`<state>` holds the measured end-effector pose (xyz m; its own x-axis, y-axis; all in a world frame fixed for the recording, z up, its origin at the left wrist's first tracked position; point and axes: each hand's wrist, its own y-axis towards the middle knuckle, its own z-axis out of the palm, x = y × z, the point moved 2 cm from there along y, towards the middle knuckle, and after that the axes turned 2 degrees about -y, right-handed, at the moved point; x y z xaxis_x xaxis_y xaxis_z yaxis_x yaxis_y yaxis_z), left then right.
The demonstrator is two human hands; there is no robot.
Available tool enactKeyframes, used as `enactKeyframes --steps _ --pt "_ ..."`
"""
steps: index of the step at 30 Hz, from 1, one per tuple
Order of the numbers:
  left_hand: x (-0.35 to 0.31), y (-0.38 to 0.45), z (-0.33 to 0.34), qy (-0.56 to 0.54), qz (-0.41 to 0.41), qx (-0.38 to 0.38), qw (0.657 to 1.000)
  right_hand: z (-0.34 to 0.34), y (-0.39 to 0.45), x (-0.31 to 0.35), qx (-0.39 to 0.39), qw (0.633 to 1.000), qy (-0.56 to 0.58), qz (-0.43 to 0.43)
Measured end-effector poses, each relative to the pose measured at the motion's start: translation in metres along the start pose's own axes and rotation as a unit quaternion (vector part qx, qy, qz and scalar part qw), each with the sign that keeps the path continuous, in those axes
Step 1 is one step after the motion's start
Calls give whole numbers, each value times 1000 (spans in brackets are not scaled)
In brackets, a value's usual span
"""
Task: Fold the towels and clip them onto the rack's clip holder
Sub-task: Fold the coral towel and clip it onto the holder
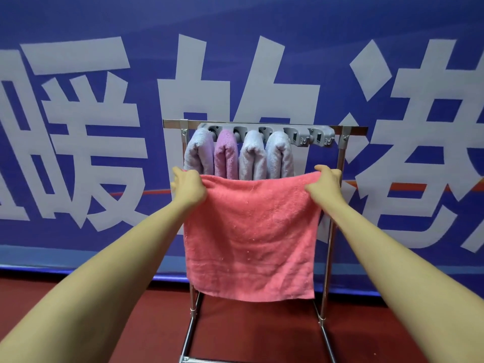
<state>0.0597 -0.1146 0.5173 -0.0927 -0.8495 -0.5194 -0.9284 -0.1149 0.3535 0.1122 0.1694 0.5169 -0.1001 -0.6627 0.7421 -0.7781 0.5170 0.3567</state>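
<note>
A pink towel [251, 237] hangs spread flat in front of the metal rack [340, 158]. My left hand [190, 187] pinches its top left corner and my right hand [324, 183] pinches its top right corner. Behind it, several folded towels hang side by side from the grey clip holder [301, 136] on the rack's top bar: a pale lilac towel [200, 153], a purple towel [225, 154], and two more pale lilac towels [252, 158], [280, 155]. The holder's right end carries no towel. The pink towel hides the lower ends of the hung towels.
A large blue banner [78, 127] with big white characters stands right behind the rack. The floor [131, 323] is dark red. The rack's base bars [188, 336] run toward me along the floor.
</note>
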Motion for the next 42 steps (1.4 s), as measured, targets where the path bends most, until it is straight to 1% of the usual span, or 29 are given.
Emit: enactKeyframes --steps 1,3,8,11,13,16,21,23,25,28,30,33,37,39,42 --pt "0 1 0 10 2 0 1000 1 -1 -1 -3 998 -59 -17" --pt "1 3 1 35 12 -12 999 4 -1 -3 -25 991 -125 -38" --pt "5 8 4 131 45 -55 989 4 -2 -6 -81 971 -211 -77" --pt "6 12 -1 200 76 -73 974 1 -5 -1 -141 945 -276 -105" --pt "4 15 -5 206 95 -78 971 -2 -4 4 -151 930 -312 -121" --pt "-1 17 -14 190 112 -102 970 -7 -1 13 -140 916 -354 -127" --pt "-7 23 -25 180 134 -112 968 -16 1 22 -172 903 -366 -145" --pt "-9 26 -28 177 136 -112 968 -20 6 28 -172 901 -362 -165" --pt "-12 28 -32 178 135 -118 968 -24 9 32 -162 914 -333 -164" --pt "-14 28 -36 187 136 -124 965 -27 10 34 -149 944 -268 -124" --pt "-14 25 -37 186 139 -128 964 -27 9 34 -136 952 -250 -110" --pt "-13 22 -34 174 138 -129 966 -25 5 32 -123 944 -284 -118" --pt "-13 20 -30 175 124 -129 968 -22 2 28 -133 938 -296 -126" --pt "-13 20 -27 189 117 -115 968 -21 2 28 -141 931 -313 -122" --pt "-10 19 -22 230 102 -80 965 -21 1 29 -132 920 -353 -104"
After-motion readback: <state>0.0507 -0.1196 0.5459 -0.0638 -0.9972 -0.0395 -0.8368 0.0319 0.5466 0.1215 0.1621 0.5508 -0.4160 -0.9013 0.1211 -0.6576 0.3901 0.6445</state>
